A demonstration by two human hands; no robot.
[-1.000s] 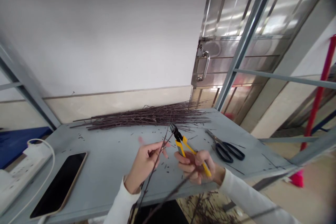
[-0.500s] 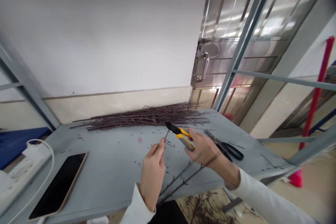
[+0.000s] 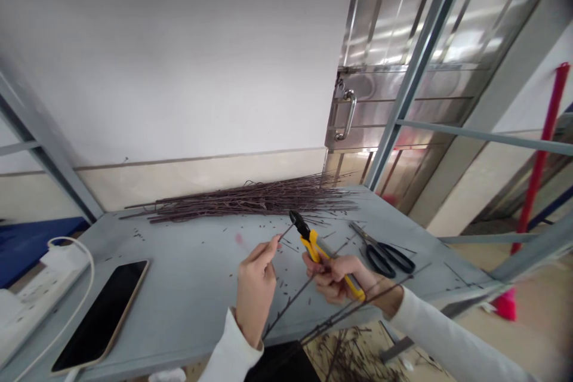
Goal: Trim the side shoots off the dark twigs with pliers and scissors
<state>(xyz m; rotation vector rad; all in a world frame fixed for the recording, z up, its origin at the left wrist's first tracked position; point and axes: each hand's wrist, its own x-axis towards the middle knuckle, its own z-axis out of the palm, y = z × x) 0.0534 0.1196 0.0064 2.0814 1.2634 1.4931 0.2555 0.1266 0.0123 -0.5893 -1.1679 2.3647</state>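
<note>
My left hand (image 3: 256,283) pinches a thin dark twig (image 3: 286,231) between thumb and fingertips. Its tip reaches the black jaws of the yellow-and-grey cutting pliers (image 3: 312,245). Wrapped round the handles of these pliers is my right hand (image 3: 344,277), fingers turned upward. Whether the jaws are closed on the twig, I cannot tell. Branching twigs (image 3: 293,300) slant in front of my right hand and forearm; where they are held is unclear. Behind both hands lies a long bundle of dark twigs (image 3: 250,200) on the grey table (image 3: 179,292).
Scissors with dark handles (image 3: 384,253) lie right of my right hand. A phone (image 3: 102,313) and a white power strip (image 3: 33,295) with a cable are at the left. Small clippings dot the tabletop. Twig scraps (image 3: 353,355) cover the floor below. Metal frame posts (image 3: 403,95) rise at both sides.
My right hand has rolled over so its fingers now face up, and the pliers have tilted steeper. Their jaws shifted slightly right. The branching twigs swung with the motion; my left hand moved slightly left.
</note>
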